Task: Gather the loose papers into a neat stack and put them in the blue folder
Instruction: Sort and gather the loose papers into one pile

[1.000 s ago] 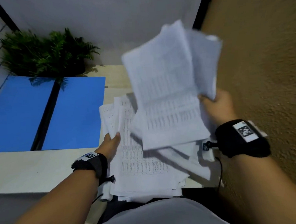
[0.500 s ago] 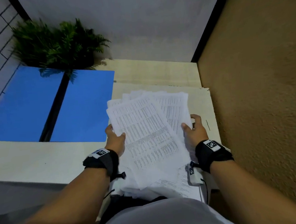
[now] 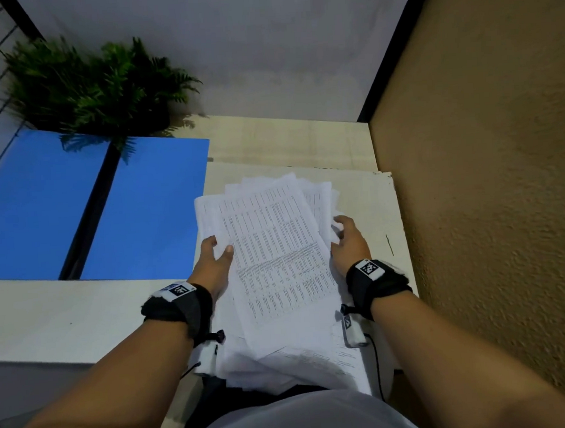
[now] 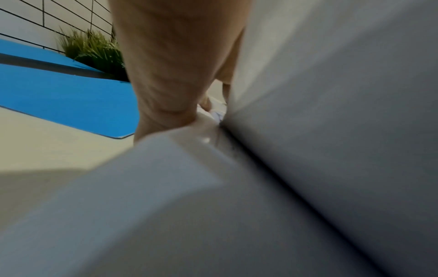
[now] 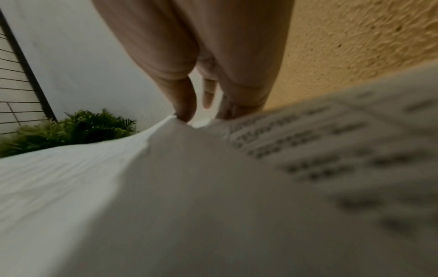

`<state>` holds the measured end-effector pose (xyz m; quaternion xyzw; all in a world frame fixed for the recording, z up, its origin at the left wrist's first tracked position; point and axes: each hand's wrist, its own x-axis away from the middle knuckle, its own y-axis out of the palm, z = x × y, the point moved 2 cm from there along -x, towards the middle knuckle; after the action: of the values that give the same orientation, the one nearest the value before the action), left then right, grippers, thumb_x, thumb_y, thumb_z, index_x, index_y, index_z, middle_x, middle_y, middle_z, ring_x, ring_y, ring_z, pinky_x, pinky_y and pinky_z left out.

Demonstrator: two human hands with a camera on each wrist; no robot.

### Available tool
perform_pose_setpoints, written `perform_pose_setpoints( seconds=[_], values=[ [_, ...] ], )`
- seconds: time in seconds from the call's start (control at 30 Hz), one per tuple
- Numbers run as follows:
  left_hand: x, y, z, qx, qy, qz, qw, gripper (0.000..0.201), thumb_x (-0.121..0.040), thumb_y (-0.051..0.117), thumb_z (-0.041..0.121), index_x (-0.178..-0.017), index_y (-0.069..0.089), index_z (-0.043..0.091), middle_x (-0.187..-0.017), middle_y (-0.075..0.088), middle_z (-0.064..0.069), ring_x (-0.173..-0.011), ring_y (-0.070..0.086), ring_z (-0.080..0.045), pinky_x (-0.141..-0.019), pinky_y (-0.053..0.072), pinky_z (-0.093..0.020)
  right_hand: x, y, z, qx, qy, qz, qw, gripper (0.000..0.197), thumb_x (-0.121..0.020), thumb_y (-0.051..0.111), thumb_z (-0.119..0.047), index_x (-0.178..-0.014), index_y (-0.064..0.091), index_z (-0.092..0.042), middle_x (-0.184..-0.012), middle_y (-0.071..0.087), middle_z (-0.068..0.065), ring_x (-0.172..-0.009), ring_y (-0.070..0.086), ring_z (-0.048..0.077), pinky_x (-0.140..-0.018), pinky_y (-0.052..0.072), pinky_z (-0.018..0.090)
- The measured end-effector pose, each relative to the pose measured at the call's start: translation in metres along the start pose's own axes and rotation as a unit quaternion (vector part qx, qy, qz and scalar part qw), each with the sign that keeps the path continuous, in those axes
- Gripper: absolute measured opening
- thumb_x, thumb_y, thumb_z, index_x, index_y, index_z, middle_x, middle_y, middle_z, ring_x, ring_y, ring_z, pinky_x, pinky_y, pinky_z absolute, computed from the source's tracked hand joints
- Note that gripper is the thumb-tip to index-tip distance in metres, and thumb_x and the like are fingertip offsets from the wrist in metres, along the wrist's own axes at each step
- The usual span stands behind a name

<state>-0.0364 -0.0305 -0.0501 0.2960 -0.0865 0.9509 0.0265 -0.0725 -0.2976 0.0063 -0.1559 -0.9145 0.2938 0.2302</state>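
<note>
On the surface (image 3: 82, 318) right of the open folder (image 3: 148, 208), the papers (image 3: 277, 254) lie fanned and uneven between both hands; the left hand (image 3: 213, 261) and right hand (image 3: 349, 239) curl their fingers on opposite long edges. Thin, limp, slippery sheets: best squeezed at the sides and tapped square
</note>
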Motion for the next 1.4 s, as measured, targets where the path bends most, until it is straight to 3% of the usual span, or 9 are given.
perform_pose_setpoints(
  seconds=[0.1, 0.2, 0.37, 0.53, 0.77, 1.1, 1.2, 1.27, 1.4],
  values=[
    [-0.001, 0.002, -0.003, 0.049, -0.022, 0.004, 0.999, 0.089, -0.091, 0.066, 0.015, -0.154, 0.005, 0.032, -0.140, 0.045, -0.001, -0.128, 0.050, -0.025, -0.111, 0.039, -0.051, 0.004, -0.009, 0.009, 0.127, 0.015, 0.007, 0.992, 0.029, -0.099, 0.045, -0.031, -0.110, 0.052, -0.005, -0.116, 0.051, 0.014, -0.093, 0.055, 0.029, -0.085, 0.045, 0.033],
    [-0.007, 0.001, -0.008, -0.004, -0.054, 0.016, 0.998, 0.078, -0.085, 0.073, 0.016, -0.148, 0.026, 0.015, -0.131, 0.055, -0.004, -0.119, 0.057, -0.028, -0.106, 0.046, -0.049, 0.013, -0.020, 0.028, 0.222, 0.015, -0.105, 0.969, 0.038, -0.091, 0.054, -0.048, -0.088, 0.056, -0.010, -0.093, 0.052, 0.008, -0.087, 0.059, 0.029, -0.075, 0.046, 0.032],
    [-0.023, -0.002, -0.019, -0.126, -0.065, 0.027, 0.990, 0.052, -0.080, 0.069, 0.032, -0.125, 0.058, 0.009, -0.121, 0.068, -0.011, -0.105, 0.065, -0.030, -0.097, 0.053, -0.046, 0.022, -0.035, 0.038, 0.233, -0.006, -0.151, 0.961, 0.020, -0.080, 0.061, 0.005, -0.088, 0.058, -0.013, -0.080, 0.057, -0.001, -0.075, 0.063, 0.014, -0.063, 0.043, 0.021],
    [-0.006, 0.000, -0.001, -0.188, -0.060, 0.057, 0.979, 0.041, -0.094, 0.062, 0.022, -0.126, 0.050, 0.000, -0.122, 0.061, -0.017, -0.113, 0.059, -0.037, -0.096, 0.049, -0.042, 0.018, -0.064, 0.034, 0.232, -0.003, -0.028, 0.972, 0.024, -0.073, 0.040, 0.010, -0.083, 0.055, -0.007, -0.081, 0.061, 0.002, -0.077, 0.059, 0.025, -0.068, 0.041, 0.025],
    [-0.002, 0.000, -0.003, -0.179, -0.054, 0.056, 0.981, 0.044, -0.095, 0.060, 0.023, -0.131, 0.047, 0.002, -0.130, 0.059, -0.018, -0.117, 0.058, -0.037, -0.099, 0.048, -0.045, 0.010, -0.100, 0.048, 0.075, 0.087, 0.130, 0.985, 0.014, -0.097, 0.044, -0.010, -0.088, 0.052, -0.003, -0.083, 0.054, 0.019, -0.078, 0.048, 0.029, -0.070, 0.035, 0.031],
    [0.005, 0.006, 0.000, -0.121, -0.064, 0.032, 0.990, 0.054, -0.095, 0.059, 0.027, -0.139, 0.041, 0.002, -0.138, 0.053, -0.010, -0.126, 0.053, -0.034, -0.106, 0.044, -0.043, 0.010, -0.001, 0.035, 0.106, 0.091, -0.118, 0.983, 0.018, -0.095, 0.045, -0.006, -0.079, 0.049, -0.013, -0.082, 0.050, 0.007, -0.085, 0.046, 0.024, -0.075, 0.035, 0.025],
    [0.006, 0.008, -0.001, -0.101, -0.063, 0.024, 0.993, 0.057, -0.087, 0.068, 0.027, -0.134, 0.046, 0.002, -0.134, 0.056, -0.007, -0.122, 0.056, -0.032, -0.106, 0.046, -0.044, 0.004, -0.004, 0.024, 0.164, 0.092, -0.055, 0.981, 0.021, -0.096, 0.046, -0.021, -0.108, 0.061, -0.012, -0.119, 0.051, 0.016, -0.111, 0.049, 0.034, -0.089, 0.042, 0.034],
    [0.007, 0.010, -0.003, -0.060, -0.069, 0.014, 0.996, 0.074, -0.073, 0.073, 0.035, -0.135, 0.046, 0.006, -0.138, 0.057, -0.009, -0.120, 0.058, -0.031, -0.104, 0.048, -0.047, -0.001, -0.007, 0.021, 0.106, 0.133, -0.018, 0.985, 0.046, -0.098, 0.043, -0.038, -0.135, 0.047, -0.012, -0.139, 0.043, 0.016, -0.128, 0.042, 0.035, -0.104, 0.037, 0.041],
    [0.027, 0.030, 0.003, -0.072, -0.040, -0.038, 0.996, 0.077, -0.078, 0.074, 0.035, -0.143, 0.035, 0.019, -0.133, 0.056, -0.001, -0.122, 0.056, -0.025, -0.100, 0.049, -0.040, -0.002, 0.009, 0.022, 0.016, 0.145, -0.083, 0.986, 0.055, -0.100, 0.035, -0.040, -0.142, 0.035, -0.005, -0.144, 0.042, 0.016, -0.129, 0.045, 0.034, -0.109, 0.036, 0.040]
  ],
)
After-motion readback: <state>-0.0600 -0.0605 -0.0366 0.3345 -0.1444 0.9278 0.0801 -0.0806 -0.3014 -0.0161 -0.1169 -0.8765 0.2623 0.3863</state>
